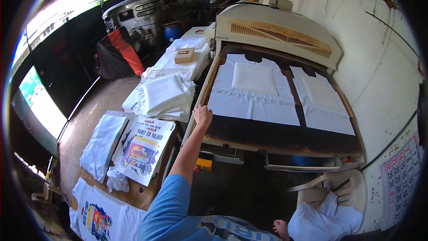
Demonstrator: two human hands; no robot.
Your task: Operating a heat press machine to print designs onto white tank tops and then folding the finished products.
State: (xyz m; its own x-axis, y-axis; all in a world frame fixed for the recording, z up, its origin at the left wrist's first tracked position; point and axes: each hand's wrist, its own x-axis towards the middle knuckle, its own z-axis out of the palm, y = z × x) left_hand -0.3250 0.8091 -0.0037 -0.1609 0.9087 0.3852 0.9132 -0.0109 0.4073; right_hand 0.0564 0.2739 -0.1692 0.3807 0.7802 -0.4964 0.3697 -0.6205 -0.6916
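Observation:
My left hand reaches out to the left rim of a large heat press's lower platen, its fingers curled on that rim. On the dark platen lie two white shirt panels, each topped by a pale rectangular pad. The press's rust-stained hood stands behind them. My right hand is low at the bottom edge beside a plastic chair with white cloth; its fingers are curled, and what they hold, if anything, is hidden.
At left, a long table holds white fabric stacks and a cardboard box; nearer, a wooden table bears printed sheets, folded cloth and a printed shirt. A wall borders the right; a vehicle stands behind.

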